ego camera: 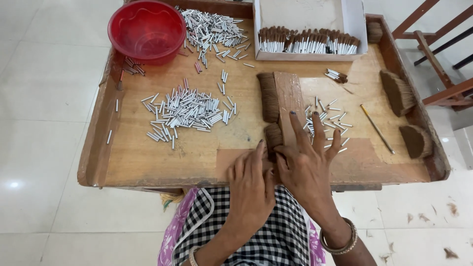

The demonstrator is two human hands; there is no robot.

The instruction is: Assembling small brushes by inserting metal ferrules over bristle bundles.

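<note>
My left hand (251,180) rests at the near edge of the wooden tray table (162,162), its fingertips touching a small tuft of brown bristle hair (272,135). My right hand (308,160) lies beside it with fingers spread flat, pressing on a narrow wooden block (288,96). A longer row of brown hair (268,96) lies along the block's left side. Several small silver metal tubes (327,123) are scattered just right of my right hand.
A large heap of silver tubes (185,111) lies mid-left, another heap (212,29) at the back by a red plastic bowl (147,30). A white box (354,24) holds finished brush heads. Brown hair bundles (396,91) and a thin stick (377,129) lie right.
</note>
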